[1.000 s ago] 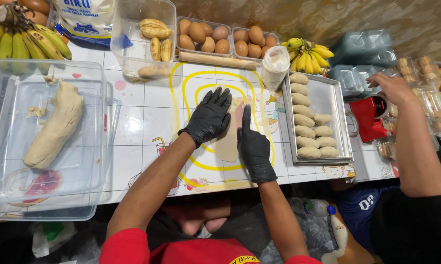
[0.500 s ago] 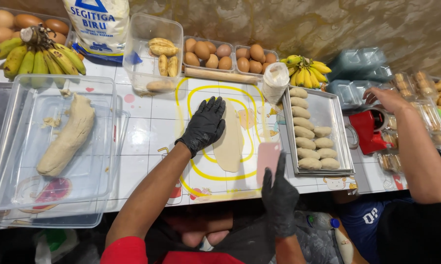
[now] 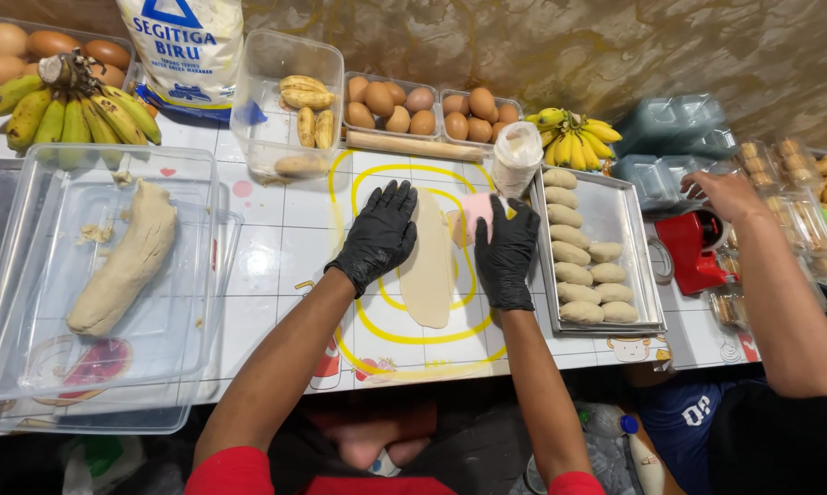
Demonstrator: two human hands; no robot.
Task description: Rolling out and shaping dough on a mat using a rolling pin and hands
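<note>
A person in black gloves works a long, flattened strip of dough on a yellow-lined mat at the middle of the desk, the left hand laid flat with fingers spread on the strip's left edge, apparently to pin it in place. The right hand rests at the strip's right edge, its fingers closed around a small pink scraper. A metal tray of shaped dough pieces sits just beside that hand, within easy reach, while a co-worker's hand reaches over a red tape dispenser.
</note>
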